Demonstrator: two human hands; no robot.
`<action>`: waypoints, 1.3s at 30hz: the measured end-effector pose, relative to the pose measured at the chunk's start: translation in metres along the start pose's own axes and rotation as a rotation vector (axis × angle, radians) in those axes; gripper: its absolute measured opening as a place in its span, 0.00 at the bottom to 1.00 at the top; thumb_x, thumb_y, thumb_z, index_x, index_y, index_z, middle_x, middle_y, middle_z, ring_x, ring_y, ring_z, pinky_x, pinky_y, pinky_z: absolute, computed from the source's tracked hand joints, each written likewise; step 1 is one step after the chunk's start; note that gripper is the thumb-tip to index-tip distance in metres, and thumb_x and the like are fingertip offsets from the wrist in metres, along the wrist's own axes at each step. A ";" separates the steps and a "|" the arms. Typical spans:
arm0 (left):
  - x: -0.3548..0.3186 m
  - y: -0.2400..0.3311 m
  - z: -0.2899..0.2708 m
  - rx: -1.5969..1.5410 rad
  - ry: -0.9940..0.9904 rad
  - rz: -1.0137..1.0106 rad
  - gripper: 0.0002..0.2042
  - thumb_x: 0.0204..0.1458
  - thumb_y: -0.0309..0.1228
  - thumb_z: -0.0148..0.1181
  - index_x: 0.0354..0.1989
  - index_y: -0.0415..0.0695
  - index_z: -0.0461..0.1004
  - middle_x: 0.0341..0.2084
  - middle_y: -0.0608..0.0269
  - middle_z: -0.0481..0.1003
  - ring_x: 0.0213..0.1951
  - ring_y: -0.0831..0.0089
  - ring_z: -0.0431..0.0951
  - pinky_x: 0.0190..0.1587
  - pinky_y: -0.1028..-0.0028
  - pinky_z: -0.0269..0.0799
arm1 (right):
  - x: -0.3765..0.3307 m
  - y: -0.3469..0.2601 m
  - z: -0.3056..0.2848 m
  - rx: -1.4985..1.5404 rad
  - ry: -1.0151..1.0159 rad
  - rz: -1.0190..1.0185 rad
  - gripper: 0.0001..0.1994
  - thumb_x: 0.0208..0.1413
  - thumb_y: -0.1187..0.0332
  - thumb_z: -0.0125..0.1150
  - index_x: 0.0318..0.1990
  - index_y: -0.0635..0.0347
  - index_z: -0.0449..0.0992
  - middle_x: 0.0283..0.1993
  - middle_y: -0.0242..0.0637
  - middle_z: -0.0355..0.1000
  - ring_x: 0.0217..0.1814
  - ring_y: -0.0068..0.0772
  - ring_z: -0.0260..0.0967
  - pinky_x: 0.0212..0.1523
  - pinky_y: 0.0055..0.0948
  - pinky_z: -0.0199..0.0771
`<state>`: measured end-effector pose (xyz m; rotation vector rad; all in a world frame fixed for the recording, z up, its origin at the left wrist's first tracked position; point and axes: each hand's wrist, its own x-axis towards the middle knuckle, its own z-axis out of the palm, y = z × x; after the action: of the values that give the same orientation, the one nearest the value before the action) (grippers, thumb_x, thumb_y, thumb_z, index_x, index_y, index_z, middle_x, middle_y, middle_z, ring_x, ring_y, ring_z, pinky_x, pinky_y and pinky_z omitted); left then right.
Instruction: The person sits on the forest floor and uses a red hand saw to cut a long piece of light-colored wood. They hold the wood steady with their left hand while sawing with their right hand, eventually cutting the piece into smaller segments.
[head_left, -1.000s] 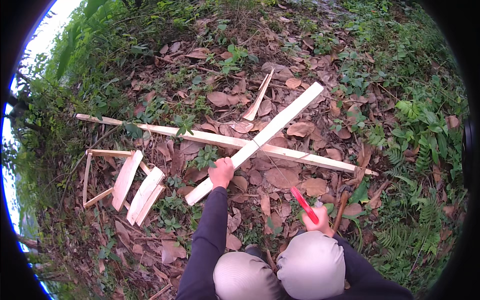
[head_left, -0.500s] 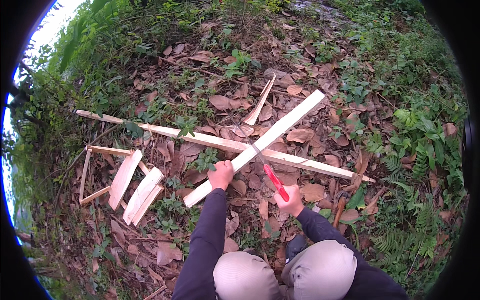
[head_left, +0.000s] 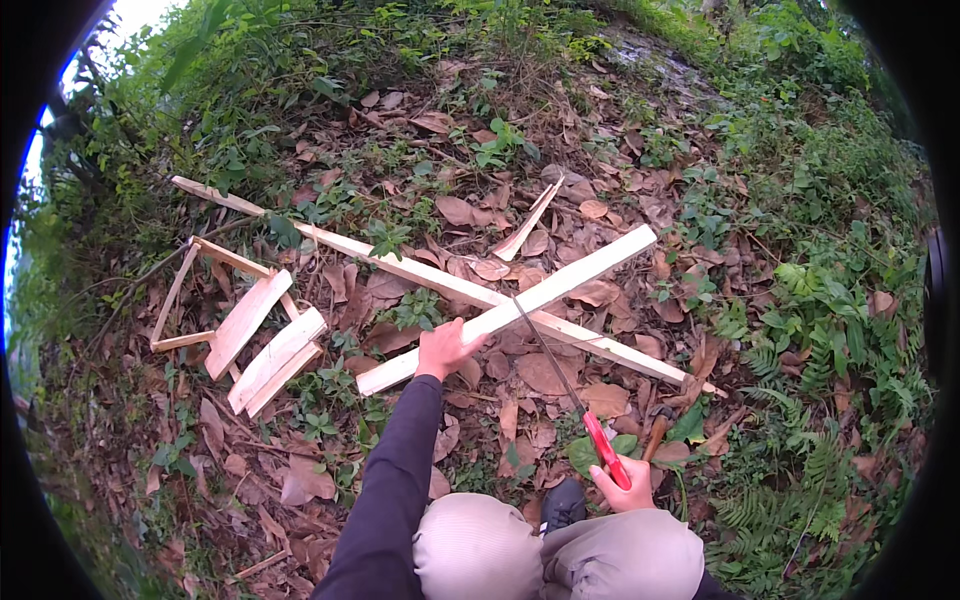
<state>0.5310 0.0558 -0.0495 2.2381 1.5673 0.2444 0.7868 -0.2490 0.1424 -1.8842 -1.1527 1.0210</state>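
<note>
My left hand (head_left: 447,349) is closed on the near part of a pale squared wooden bar (head_left: 575,282), holding it down. The bar lies slantwise across a longer, thinner wooden strip (head_left: 420,271) on the ground, forming an X. In my right hand (head_left: 622,485) is a handsaw with a red handle (head_left: 603,440), my fingers wrapped round the grip. Its thin dark blade runs up and to the left, and the tip end rests against the bar close to the crossing. My right hand is near my right knee.
On the left lies a small wooden frame with slats (head_left: 250,325). A split wood piece (head_left: 527,222) rests beyond the crossing. A wooden-handled tool (head_left: 656,437) lies just past my right hand. Dry leaves cover the ground, with ferns (head_left: 800,450) at right.
My right hand has drawn the saw back toward me and to the right, so much more blade shows on my side of the bar. My left hand keeps its hold on the bar.
</note>
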 end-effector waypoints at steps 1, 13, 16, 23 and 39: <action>-0.003 0.008 -0.010 0.030 -0.013 0.060 0.28 0.56 0.63 0.50 0.38 0.46 0.70 0.27 0.50 0.79 0.38 0.49 0.81 0.40 0.52 0.74 | 0.000 0.004 0.002 0.029 0.035 -0.041 0.15 0.50 0.66 0.74 0.23 0.62 0.72 0.16 0.31 0.63 0.18 0.19 0.58 0.21 0.28 0.59; 0.034 0.013 -0.026 0.013 -0.025 0.250 0.20 0.40 0.34 0.65 0.44 0.44 0.72 0.30 0.48 0.80 0.35 0.47 0.81 0.39 0.52 0.75 | 0.015 -0.020 -0.007 0.077 0.052 -0.223 0.16 0.56 0.60 0.73 0.34 0.63 0.74 0.22 0.28 0.69 0.22 0.17 0.63 0.24 0.23 0.60; 0.042 0.021 -0.017 -0.043 0.030 0.233 0.20 0.41 0.34 0.65 0.44 0.44 0.73 0.31 0.47 0.80 0.36 0.48 0.81 0.40 0.53 0.75 | 0.022 -0.015 -0.006 0.175 0.003 -0.087 0.18 0.60 0.56 0.68 0.33 0.63 0.73 0.20 0.25 0.63 0.21 0.16 0.55 0.23 0.24 0.56; 0.030 0.040 -0.011 0.279 0.324 -0.025 0.20 0.40 0.36 0.69 0.42 0.44 0.72 0.36 0.56 0.78 0.43 0.57 0.77 0.44 0.61 0.70 | 0.029 -0.007 0.010 0.196 0.123 0.006 0.17 0.63 0.64 0.64 0.23 0.62 0.71 0.17 0.24 0.59 0.20 0.15 0.53 0.21 0.25 0.52; 0.008 0.013 -0.017 0.048 -0.086 -0.164 0.15 0.45 0.32 0.62 0.42 0.43 0.71 0.41 0.49 0.78 0.50 0.49 0.77 0.51 0.48 0.74 | 0.009 -0.005 0.008 0.085 0.042 -0.169 0.14 0.57 0.67 0.68 0.23 0.60 0.71 0.13 0.29 0.56 0.13 0.20 0.53 0.18 0.29 0.53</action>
<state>0.5385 0.0630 -0.0295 2.1106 1.7151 0.0643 0.7810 -0.2379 0.1405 -1.7023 -1.2029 0.9182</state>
